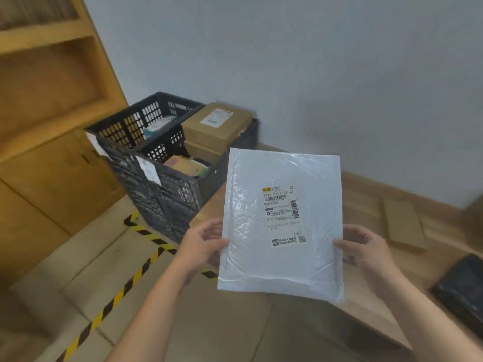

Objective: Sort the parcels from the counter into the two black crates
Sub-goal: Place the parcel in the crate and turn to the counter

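Left hand point(202, 244), right hand point(366, 246): grip clamped on side edges of white bubble mailer point(282, 223), label up, above surface point(363, 205); cardboard box point(214, 124) in black crate point(183, 194) beyond.

Pale grey wall point(339, 61); wooden shelving point(39, 74) left; striped tape point(117, 296) on floor.

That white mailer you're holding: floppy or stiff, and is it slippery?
Probably light and fairly stiff: the mailer is flat though the left hand and right hand pinch only its side edges. Its glossy, wrinkled film looks slippery.
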